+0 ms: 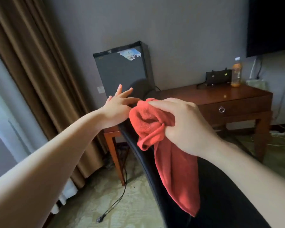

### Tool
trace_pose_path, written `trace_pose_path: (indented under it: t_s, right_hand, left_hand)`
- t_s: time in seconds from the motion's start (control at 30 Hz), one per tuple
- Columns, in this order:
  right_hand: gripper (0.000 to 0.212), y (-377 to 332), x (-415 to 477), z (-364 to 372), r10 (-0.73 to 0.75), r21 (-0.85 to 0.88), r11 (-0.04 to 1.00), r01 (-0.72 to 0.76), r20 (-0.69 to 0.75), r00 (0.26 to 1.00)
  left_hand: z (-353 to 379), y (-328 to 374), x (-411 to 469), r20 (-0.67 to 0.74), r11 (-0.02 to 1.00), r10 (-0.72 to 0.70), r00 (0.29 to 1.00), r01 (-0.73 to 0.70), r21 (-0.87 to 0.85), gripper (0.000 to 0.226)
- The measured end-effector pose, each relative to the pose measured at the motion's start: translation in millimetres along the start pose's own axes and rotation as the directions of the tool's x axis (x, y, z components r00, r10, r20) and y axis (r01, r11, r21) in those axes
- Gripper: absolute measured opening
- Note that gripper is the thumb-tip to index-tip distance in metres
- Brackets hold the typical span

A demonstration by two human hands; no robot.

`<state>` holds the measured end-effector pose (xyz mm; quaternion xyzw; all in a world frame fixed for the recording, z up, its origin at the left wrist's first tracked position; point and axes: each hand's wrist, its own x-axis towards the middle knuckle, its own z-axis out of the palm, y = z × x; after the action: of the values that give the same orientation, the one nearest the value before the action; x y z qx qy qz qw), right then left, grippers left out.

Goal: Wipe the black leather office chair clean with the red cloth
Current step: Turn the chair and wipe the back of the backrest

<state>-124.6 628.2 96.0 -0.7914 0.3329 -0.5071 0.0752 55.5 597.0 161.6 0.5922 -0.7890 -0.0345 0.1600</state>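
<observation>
Head view. My left hand (117, 107) lies with fingers straight and spread at the far top edge of the chair (224, 199) (contact looks likely, though the palm hides it); my right hand (181, 122) is clenched round the bunched top of the cloth (174, 170), whose loose tail hangs in front of the black leather; the chair's rim runs as one long curve from the left hand toward me; the cloth sits just right of that rim, so I judge the right hand nearer for a stroke along it.
</observation>
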Motion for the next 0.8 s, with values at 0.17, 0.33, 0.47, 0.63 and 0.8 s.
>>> trace_pose_path:
  t_s: [0.17, 0.33, 0.47, 0.63, 0.8]
  right_hand:
    - [0.069, -47, -41, -70, -0.022, -0.190, 0.982, 0.004, -0.096, 0.995]
    - [0.068, -85, -78, -132, -0.053, -0.352, 0.936, -0.023, -0.205, 0.977]
    - [0.068, -106, -114, -160, -0.096, -0.460, 0.887, -0.034, -0.257, 0.962]
    - [0.068, -116, -141, -186, -0.109, -0.492, 0.862, -0.120, -0.411, 0.905]
    - [0.056, -111, -146, -196, -0.249, -0.564, 0.818, -0.114, -0.526, 0.813]
  left_hand:
    - [2, 57, -43, 0.069, 0.961, -0.081, 0.994, 0.059, 0.270, 0.082]
    - [5, 125, -80, 0.104, 0.911, -0.109, 0.989, 0.057, 0.409, 0.065]
    - [7, 178, -97, 0.181, 0.910, -0.081, 0.980, -0.002, 0.415, 0.058]
    - [7, 200, -100, 0.043, 0.956, 0.261, 0.964, -0.265, 0.123, 0.045]
    - [11, 181, -89, -0.207, 0.893, 0.435, 0.876, -0.450, -0.029, 0.050]
